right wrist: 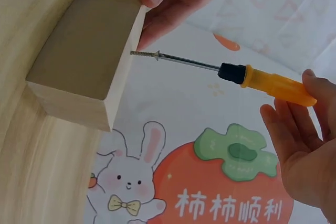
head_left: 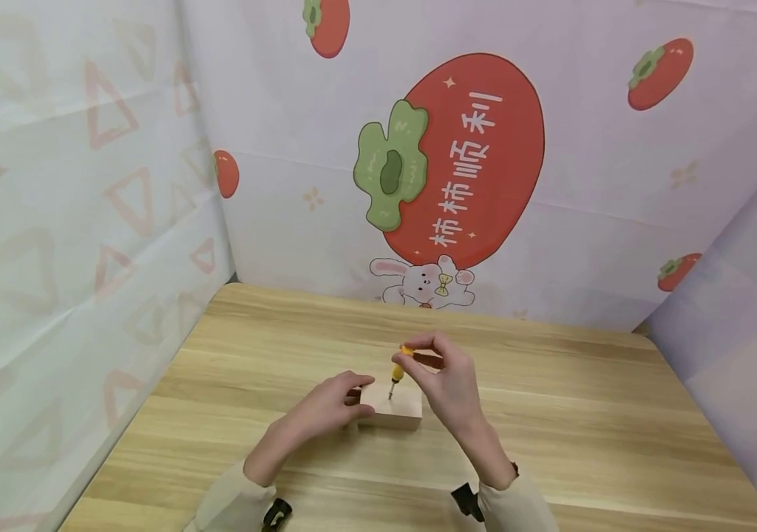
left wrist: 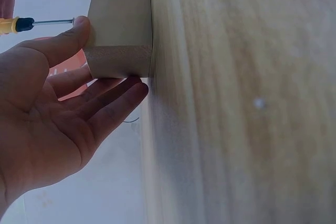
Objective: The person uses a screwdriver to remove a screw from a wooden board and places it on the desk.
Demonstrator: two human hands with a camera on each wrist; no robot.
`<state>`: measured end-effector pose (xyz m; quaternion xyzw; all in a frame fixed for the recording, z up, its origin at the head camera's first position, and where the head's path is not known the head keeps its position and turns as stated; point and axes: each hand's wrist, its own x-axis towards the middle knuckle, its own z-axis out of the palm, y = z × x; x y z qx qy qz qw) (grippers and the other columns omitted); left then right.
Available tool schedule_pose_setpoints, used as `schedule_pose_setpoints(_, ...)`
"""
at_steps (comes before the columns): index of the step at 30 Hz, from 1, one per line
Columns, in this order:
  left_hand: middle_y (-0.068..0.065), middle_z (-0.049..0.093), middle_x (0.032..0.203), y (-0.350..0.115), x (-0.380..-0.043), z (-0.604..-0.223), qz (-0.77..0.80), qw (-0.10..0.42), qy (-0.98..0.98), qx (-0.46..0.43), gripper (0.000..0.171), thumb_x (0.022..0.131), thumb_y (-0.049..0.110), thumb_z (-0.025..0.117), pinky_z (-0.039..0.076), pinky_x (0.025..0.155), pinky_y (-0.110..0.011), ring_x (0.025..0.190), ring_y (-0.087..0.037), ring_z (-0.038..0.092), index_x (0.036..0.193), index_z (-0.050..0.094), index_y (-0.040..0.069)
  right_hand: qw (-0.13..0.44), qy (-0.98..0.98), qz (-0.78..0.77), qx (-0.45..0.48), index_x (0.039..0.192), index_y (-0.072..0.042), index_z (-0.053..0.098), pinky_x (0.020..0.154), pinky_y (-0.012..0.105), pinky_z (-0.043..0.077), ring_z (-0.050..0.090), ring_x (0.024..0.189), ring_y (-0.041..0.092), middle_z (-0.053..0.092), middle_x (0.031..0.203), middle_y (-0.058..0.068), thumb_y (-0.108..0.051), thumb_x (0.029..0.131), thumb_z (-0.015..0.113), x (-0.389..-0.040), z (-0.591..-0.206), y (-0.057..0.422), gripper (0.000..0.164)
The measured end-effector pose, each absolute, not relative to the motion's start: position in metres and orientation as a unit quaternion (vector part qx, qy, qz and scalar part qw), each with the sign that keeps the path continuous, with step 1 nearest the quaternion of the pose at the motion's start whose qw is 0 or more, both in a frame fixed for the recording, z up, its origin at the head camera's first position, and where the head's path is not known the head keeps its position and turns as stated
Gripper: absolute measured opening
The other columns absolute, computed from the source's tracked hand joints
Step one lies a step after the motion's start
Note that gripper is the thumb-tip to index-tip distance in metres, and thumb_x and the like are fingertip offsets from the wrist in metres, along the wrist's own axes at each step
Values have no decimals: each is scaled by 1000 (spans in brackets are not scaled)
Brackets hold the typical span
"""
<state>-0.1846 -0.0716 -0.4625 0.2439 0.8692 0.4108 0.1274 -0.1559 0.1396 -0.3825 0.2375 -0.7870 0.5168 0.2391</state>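
Note:
A pale wooden block (head_left: 409, 403) lies on the table, its left end gripped between the thumb and fingers of my left hand (head_left: 322, 406). From its top face stands a screw (right wrist: 144, 53), upright with much of its thread showing. My right hand (head_left: 453, 377) pinches the rear end of a yellow-handled screwdriver (right wrist: 273, 83) above the block. The screwdriver's tip meets the screw head in the right wrist view. In the left wrist view, the thumb (left wrist: 79, 32) lies at the block's top edge and hides the lower part of the screw.
The wood-grain table (head_left: 571, 414) extends around the block on all sides. Behind it hangs a white backdrop (head_left: 285, 229) with persimmon and rabbit prints, and patterned cloth (head_left: 72, 244) stands at the left. Dark straps (head_left: 277, 513) sit at both sleeve cuffs.

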Motion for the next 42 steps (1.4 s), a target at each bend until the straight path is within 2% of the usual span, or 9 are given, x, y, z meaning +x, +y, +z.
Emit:
schedule_pose_setpoints(3,-15,60,133,-71,-185,-463,408,127,870,246,55,93,29,70,53,101,-46,120,-32,62,140,55,3,257,-783,501,266,93,-8,72,75,24,61,73,80,15,73,89,6,-2,79,81,-155,-380,139,18)
schedule_pose_setpoints(9,-12,61,129,-71,-184,-462,394,121,876,250,54,94,29,69,52,101,-46,120,-30,62,140,55,4,248,-779,492,301,95,-3,73,76,22,61,74,79,16,73,89,7,2,81,78,-151,-376,138,16)
schedule_pose_setpoints(15,-11,61,126,-72,-183,-461,396,121,875,251,55,94,30,69,53,101,-46,119,-30,62,140,55,4,256,-764,507,306,93,-4,73,72,31,63,73,79,18,72,89,12,6,80,78,-152,-380,133,17)
schedule_pose_setpoints(18,-11,61,127,-73,-183,-461,401,120,873,250,55,94,30,70,53,101,-46,119,-30,62,140,55,4,253,-767,511,294,94,-7,73,70,32,63,73,80,18,72,89,8,3,80,79,-153,-382,129,18)
schedule_pose_setpoints(22,-11,61,126,-74,-182,-461,404,115,871,253,55,94,31,69,53,100,-45,119,-30,63,140,55,5,243,-778,508,278,94,-11,73,71,27,62,73,82,15,72,89,2,-5,81,81,-154,-384,122,17)
schedule_pose_setpoints(27,-9,61,125,-74,-182,-462,402,110,872,256,56,94,32,69,54,100,-44,118,-29,63,141,55,6,241,-782,495,293,93,-9,73,70,27,62,73,83,13,72,89,2,-6,82,81,-152,-382,120,14)
schedule_pose_setpoints(35,-8,61,124,-71,-184,-463,409,123,871,243,56,93,31,71,53,101,-44,120,-30,62,140,55,6,243,-753,512,334,95,-3,74,67,31,63,74,79,20,75,89,11,6,80,78,-154,-384,132,17)
schedule_pose_setpoints(42,-9,61,124,-71,-186,-464,405,123,874,236,55,93,29,71,52,102,-44,120,-29,62,140,56,7,187,-727,556,357,93,0,75,69,32,63,74,85,17,74,91,16,6,80,77,-159,-383,139,14)
